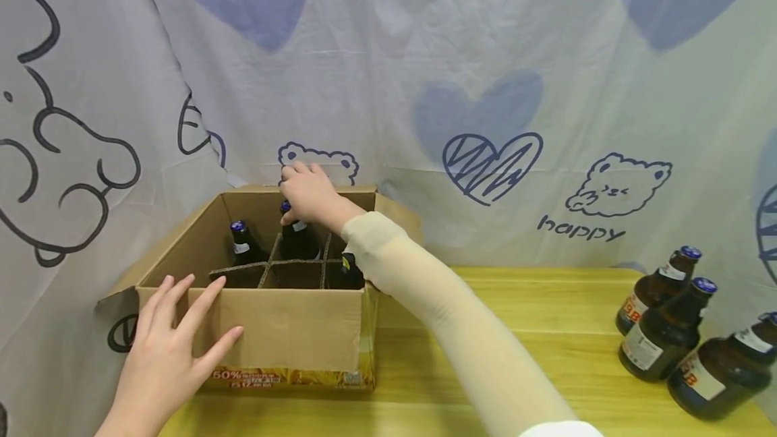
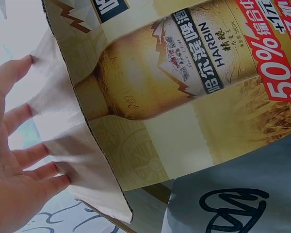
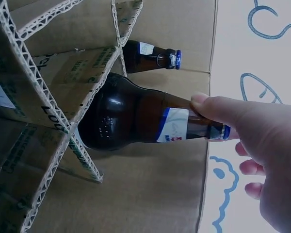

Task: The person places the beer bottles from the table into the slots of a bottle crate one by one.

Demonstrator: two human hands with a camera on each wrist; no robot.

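A brown beer bottle with a blue cap stands partly down in a divided compartment at the back of the cardboard box. My right hand pinches its neck between thumb and fingers. Another capped bottle sits in the compartment to its left, and a third, dark bottle shows at the front right. With fingers spread, my left hand rests against the folded-down front flap of the box. Its fingertips touch the cardboard.
Several brown bottles with blue caps stand on the right of the yellow wood-grain table. Corrugated dividers split the box inside. A printed curtain hangs close behind the box and along its left.
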